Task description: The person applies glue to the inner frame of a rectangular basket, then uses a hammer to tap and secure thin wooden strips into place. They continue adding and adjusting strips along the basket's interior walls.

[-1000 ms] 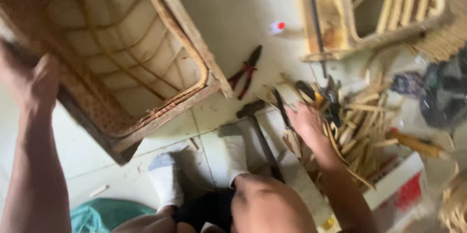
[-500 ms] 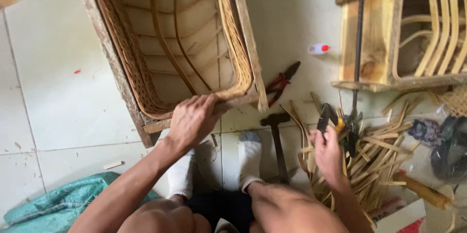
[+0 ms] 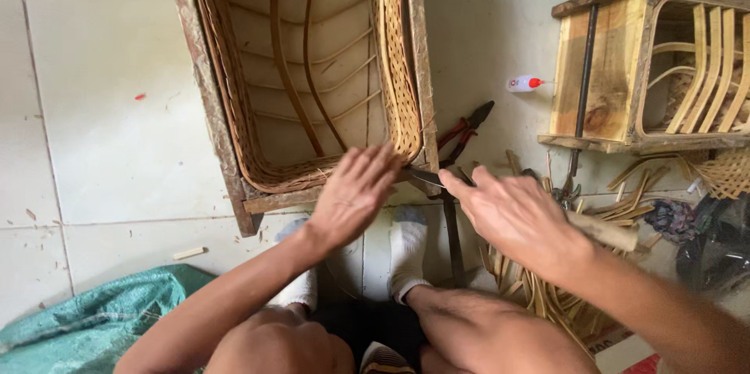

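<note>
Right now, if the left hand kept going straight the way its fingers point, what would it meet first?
The left hand points up and right at the woven basket in its wooden frame. It would likely meet the basket's near corner first; depth is unclear.

You have one view only, from your head, looking almost straight down and close in: your knees fill the bottom edge, the tiled floor [image 3: 109,132] spreads above, and the basket frame [image 3: 312,69] runs off the top.

The left hand [image 3: 355,194] lies flat on the near rim of the woven basket frame [image 3: 305,77]; the right hand [image 3: 516,214] holds a dark blade [image 3: 426,177] just right of it.
</note>
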The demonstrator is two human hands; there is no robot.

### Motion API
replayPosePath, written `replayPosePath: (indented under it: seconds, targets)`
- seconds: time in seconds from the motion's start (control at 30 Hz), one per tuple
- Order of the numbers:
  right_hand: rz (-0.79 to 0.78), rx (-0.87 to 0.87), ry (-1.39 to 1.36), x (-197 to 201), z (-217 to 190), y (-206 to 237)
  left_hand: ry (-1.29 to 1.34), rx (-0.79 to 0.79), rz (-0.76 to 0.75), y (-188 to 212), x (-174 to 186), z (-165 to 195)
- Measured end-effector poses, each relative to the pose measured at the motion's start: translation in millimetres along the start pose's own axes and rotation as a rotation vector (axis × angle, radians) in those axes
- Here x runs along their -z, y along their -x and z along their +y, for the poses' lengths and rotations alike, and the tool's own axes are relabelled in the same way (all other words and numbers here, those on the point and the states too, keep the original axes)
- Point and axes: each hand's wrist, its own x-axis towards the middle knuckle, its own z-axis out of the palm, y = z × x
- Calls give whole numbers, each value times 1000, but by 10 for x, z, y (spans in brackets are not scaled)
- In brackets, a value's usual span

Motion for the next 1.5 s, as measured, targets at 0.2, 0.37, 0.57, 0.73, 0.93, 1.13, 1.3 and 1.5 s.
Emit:
replayPosePath:
  seconds: [0.2, 0.37, 0.57, 0.73, 0.93, 1.13, 1.3, 1.5]
  targets:
    - [-132, 11, 153, 242, -87, -176, -26, -50, -75, 55, -24, -27]
    - [36, 6, 149, -90, -100, -17, -85, -66, -59, 38, 65, -22]
    - [375, -30, -53, -821, -92, 142, -95, -81, -2, 23, 79, -36]
    - [345, 33, -45, -815, 88, 129, 11, -84, -9, 41, -8, -66]
    - [192, -117, -389, 141, 382, 318, 113, -8, -10, 81, -54, -38]
    - [252, -291, -560, 834, 946, -864, 28, -78, -61, 356, 26, 115]
    - [410, -156, -327, 1097, 1168, -1682, -6, -163, -375, 82, 291, -222]
    - [227, -274, -199, 1354, 1154, -2112, -422, 123, 56, -1438, 327, -2210]
